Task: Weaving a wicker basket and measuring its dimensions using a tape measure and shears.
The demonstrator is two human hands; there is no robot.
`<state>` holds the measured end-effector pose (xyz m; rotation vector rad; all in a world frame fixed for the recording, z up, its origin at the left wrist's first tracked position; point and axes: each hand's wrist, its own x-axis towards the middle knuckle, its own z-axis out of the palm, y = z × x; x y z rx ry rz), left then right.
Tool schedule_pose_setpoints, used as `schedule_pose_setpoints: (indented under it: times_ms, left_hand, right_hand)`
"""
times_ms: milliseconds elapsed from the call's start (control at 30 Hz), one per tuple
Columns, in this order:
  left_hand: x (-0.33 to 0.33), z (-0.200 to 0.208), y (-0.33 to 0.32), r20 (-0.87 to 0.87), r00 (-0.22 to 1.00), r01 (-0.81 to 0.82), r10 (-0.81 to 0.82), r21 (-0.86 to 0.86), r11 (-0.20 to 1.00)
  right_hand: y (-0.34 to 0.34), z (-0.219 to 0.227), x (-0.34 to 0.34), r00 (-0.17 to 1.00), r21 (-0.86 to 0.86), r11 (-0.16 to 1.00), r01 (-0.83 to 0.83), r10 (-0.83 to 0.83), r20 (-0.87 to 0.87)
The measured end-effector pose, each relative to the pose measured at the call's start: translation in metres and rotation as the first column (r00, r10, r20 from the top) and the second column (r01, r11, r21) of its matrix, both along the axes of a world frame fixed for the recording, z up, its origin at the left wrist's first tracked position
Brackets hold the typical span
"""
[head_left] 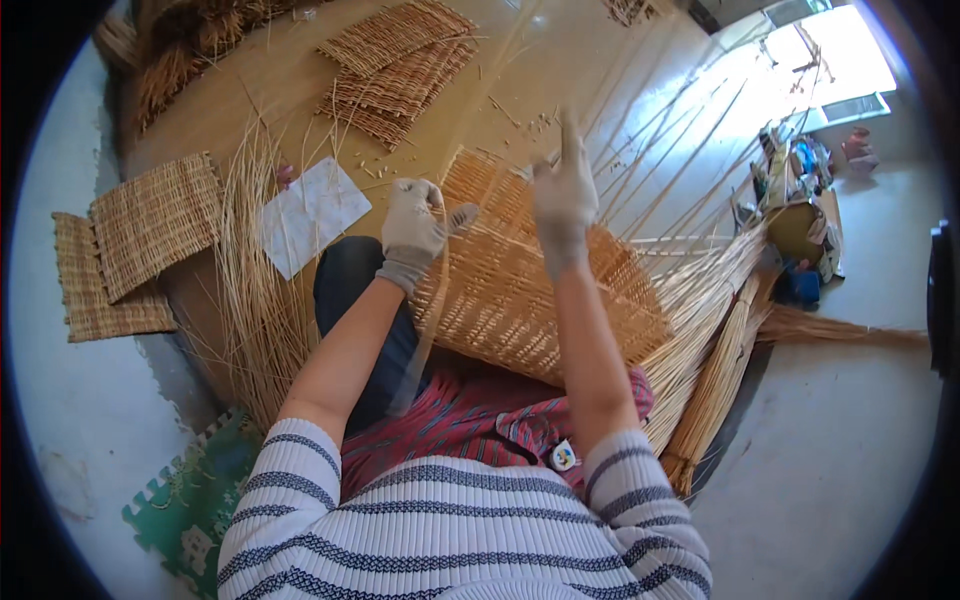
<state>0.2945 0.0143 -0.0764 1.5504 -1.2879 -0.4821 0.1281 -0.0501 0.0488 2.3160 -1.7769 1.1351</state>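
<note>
A tan woven wicker panel [500, 300] lies tilted over my lap, with red striped cloth beneath it. My left hand [412, 228], in a pale work glove, is closed at the panel's left edge. A thin pale strand [425, 335], blurred, runs down from its curled fingers, and the thumb points right. Above the panel's right half is my right hand [565, 205], also gloved. Its index finger stretches away from me, smeared at the tip, and the thumb stands apart. I see nothing held in it; the panel behind it is partly hidden.
Loose long reeds [260, 260] lie left by a white sheet [314, 216]. Finished woven panels rest at the far left [160, 222] and top [400, 70]. A thick reed bundle [715, 385] lies right. Clutter [800, 210] stands by the far right wall. A green foam mat [195, 500] is lower left.
</note>
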Motion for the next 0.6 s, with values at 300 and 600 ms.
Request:
schedule_pose_setpoints:
  times_ms: [300,600]
  left_hand:
    - [-0.017,-0.002,0.038,-0.053,0.955,-0.296,0.291,-0.162,0.941]
    - [-0.119,0.04,0.053,0.54,0.753,0.347,-0.375,0.158,0.924]
  right_hand:
    - [0.134,-0.093,-0.11,0.273,0.432,0.866,-0.251,-0.365,0.89]
    - [0.033,-0.01,-0.09,0.877,0.282,0.954,0.101,-0.219,0.428]
